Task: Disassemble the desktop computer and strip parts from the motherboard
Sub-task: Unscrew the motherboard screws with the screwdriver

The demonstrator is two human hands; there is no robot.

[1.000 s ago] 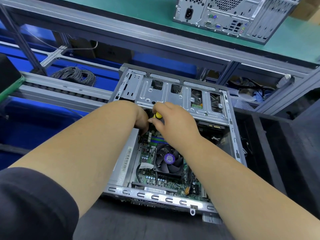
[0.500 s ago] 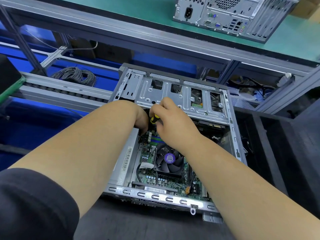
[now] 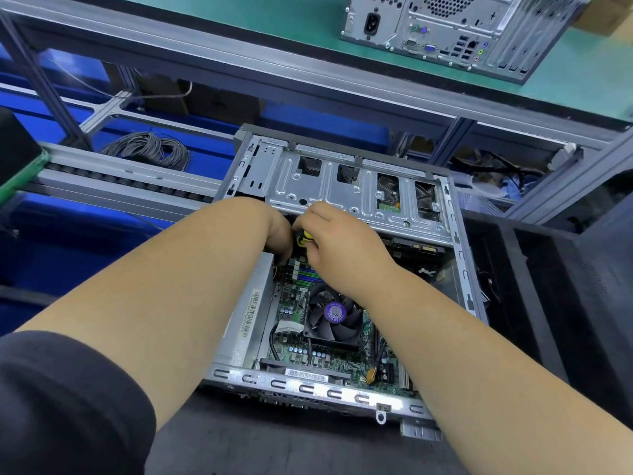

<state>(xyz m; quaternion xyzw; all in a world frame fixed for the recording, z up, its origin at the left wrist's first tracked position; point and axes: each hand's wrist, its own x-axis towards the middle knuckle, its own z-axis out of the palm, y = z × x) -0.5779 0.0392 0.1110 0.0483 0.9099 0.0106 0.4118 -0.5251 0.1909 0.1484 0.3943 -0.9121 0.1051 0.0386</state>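
Head view: an open desktop computer case (image 3: 342, 394) lies on its side on a dark surface (image 3: 274, 447), its long axis running away from the person; the drive cage (image 3: 356, 197) is at the far end and the motherboard (image 3: 291, 337) with its cooler fan (image 3: 334, 315) faces up. The right hand (image 3: 337, 245) curls round a yellow-and-black screwdriver handle (image 3: 303, 238), the grip pinching it near the top; the shaft seems to point down into the case, just below the cage edge, though its tip is hidden. The left hand (image 3: 279, 233) reaches in just beside that grip; its fingers are out of sight, so whether they hold anything cannot be told. Judgement: a screw near the board's far corner is probably being worked; keep the driver upright over the screw, press firmly while turning, and steady the shaft with the other hand so the tip does not slip onto the board. Beyond the grip, a second computer (image 3: 452, 32) stands on a green shelf (image 3: 291, 15); to the left lies a coil of grey cable (image 3: 150, 149).
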